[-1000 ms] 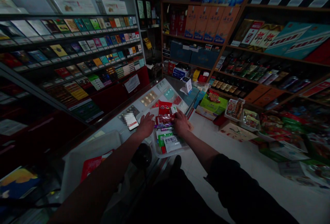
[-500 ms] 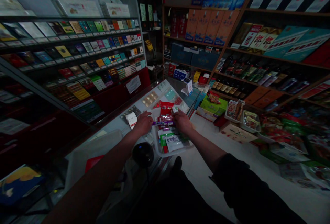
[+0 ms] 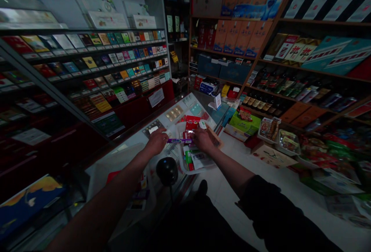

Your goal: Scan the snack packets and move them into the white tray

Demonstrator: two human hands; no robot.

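Note:
A slim purple snack packet (image 3: 178, 141) stretches level between my hands, above a white plastic basket (image 3: 182, 167). My left hand (image 3: 157, 141) is closed on its left end, and my right hand (image 3: 202, 140) grips the right end. Fine detail of the fingertips is dim. In the basket lie a white packet (image 3: 199, 160), a green packet (image 3: 188, 157) and red packets (image 3: 192, 122). Part of the contents is hidden behind my right hand. A phone with a white screen (image 3: 153, 129) lies on the counter just beyond my left hand.
A black scanner-like device (image 3: 167, 171) stands on the glass counter (image 3: 185, 103) near me. Left of it, a second white bin (image 3: 94, 176) holds red and other packets. Cigarette shelves (image 3: 116, 47) line the left; bottle shelves (image 3: 266, 62) and snack boxes (image 3: 243, 124) fill the right.
My view has shifted, so the scene sits lower and further right. The purple packet has moved left relative to the basket, still held in both hands.

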